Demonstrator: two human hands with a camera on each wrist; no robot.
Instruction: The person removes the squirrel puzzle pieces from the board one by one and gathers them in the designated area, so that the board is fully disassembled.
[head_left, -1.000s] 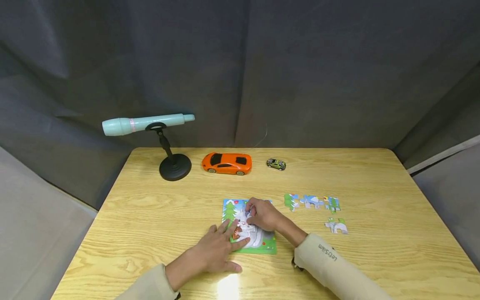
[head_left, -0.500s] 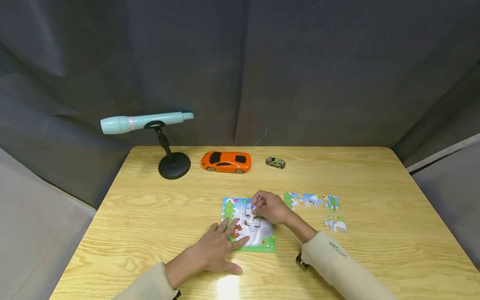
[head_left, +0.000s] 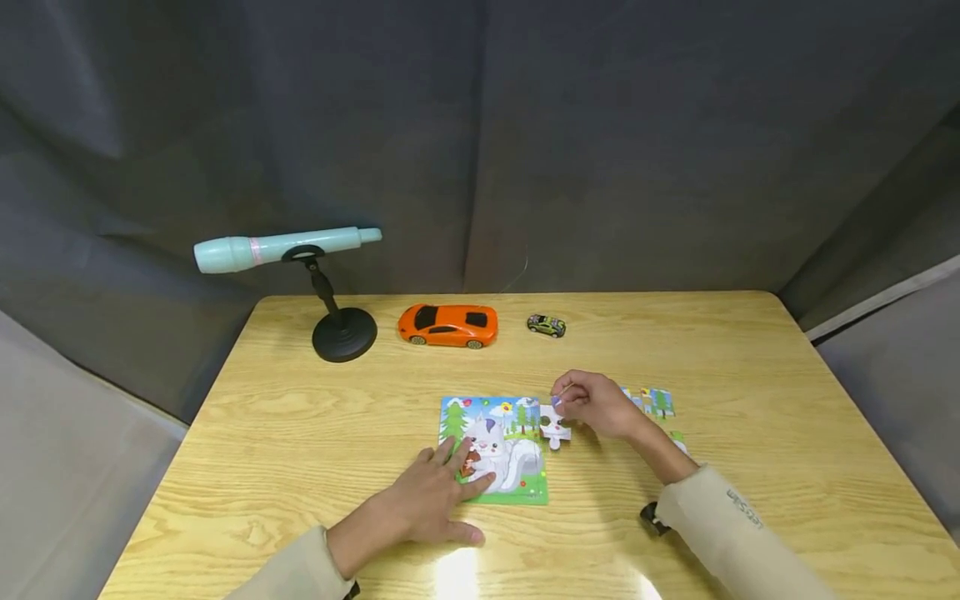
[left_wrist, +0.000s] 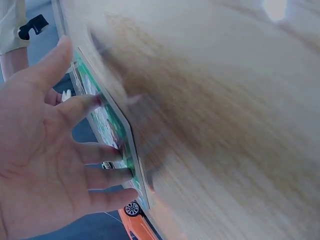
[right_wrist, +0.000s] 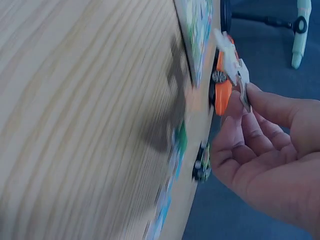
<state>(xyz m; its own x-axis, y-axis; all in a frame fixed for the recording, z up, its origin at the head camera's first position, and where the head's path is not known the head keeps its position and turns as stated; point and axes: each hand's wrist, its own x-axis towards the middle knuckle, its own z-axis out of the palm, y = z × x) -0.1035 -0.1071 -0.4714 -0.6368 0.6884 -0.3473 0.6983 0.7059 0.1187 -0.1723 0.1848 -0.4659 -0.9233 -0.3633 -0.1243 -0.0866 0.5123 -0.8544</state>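
While your right hand (head_left: 600, 406) pinches a white puzzle piece (head_left: 555, 428) between thumb and fingertips, that piece hangs just off the right edge of the puzzle board (head_left: 495, 450), low over the table (head_left: 300, 433). In the right wrist view the piece (right_wrist: 235, 65) sits at the very tips of your fingers, clear of the wood.

Your left hand (head_left: 431, 500) lies flat, fingers spread, tips pressing the board's near-left part; the left wrist view shows those fingers (left_wrist: 97, 152) straight along the board edge (left_wrist: 117, 135).

Step in hand, as judged: one piece lifted out and carried to the right, toward the loose pieces (head_left: 652, 402) lying right of your hand. Whether the board now has a gap cannot be told; the picture on it looks nearly whole.

Next move, as judged: lower the piece onto bare wood beside the loose ones, without overlapping them, and keep the left hand pressing so the board does not slide.

Surface: light wood-grain table, glare spot at the near edge. Along the far edge stand a mint telescope (head_left: 285, 247) on a black stand, an orange car (head_left: 447, 325) and a small green car (head_left: 546, 325). Dark grey curtain encloses the table on all far sides.
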